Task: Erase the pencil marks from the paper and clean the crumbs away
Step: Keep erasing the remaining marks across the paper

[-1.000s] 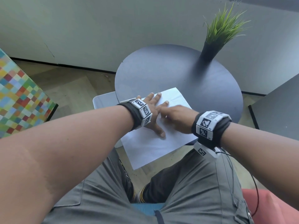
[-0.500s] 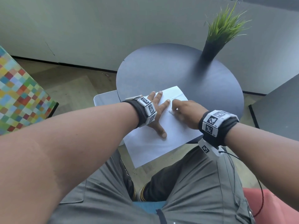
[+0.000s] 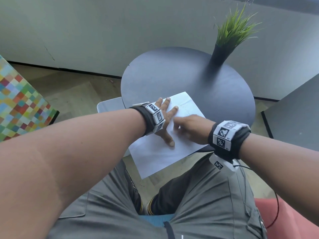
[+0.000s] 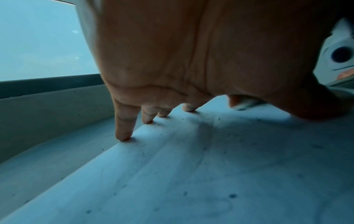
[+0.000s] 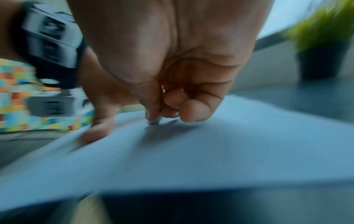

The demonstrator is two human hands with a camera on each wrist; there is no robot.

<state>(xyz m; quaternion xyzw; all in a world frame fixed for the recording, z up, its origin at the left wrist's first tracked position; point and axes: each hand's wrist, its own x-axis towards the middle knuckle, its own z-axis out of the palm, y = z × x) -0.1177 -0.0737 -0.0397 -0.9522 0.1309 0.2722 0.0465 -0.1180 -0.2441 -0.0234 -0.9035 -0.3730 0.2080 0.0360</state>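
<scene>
A white sheet of paper [image 3: 155, 156] lies on the round dark table [image 3: 172, 75], its near corner hanging over the table edge. My left hand [image 3: 165, 118] lies flat on the paper with fingers spread, pressing it down. My right hand [image 3: 188, 126] is curled and pinches a small eraser [image 5: 154, 122] whose tip touches the paper [image 5: 210, 151]; the picture is blurred by motion. In the left wrist view dark crumbs [image 4: 232, 195] and faint pencil marks speckle the paper [image 4: 191, 174], and the eraser [image 4: 242, 104] shows past my left fingers [image 4: 124, 128].
A green grass plant in a dark pot [image 3: 221, 56] stands at the table's far right. A grey wall runs behind it. A multicoloured checkered block [image 3: 19, 104] sits at left, a dark surface [image 3: 296, 114] at right. My grey-trousered legs are below the table.
My right hand has moved back and forth across the paper, now shifted left toward my left hand. My left hand has stayed pressed on the sheet.
</scene>
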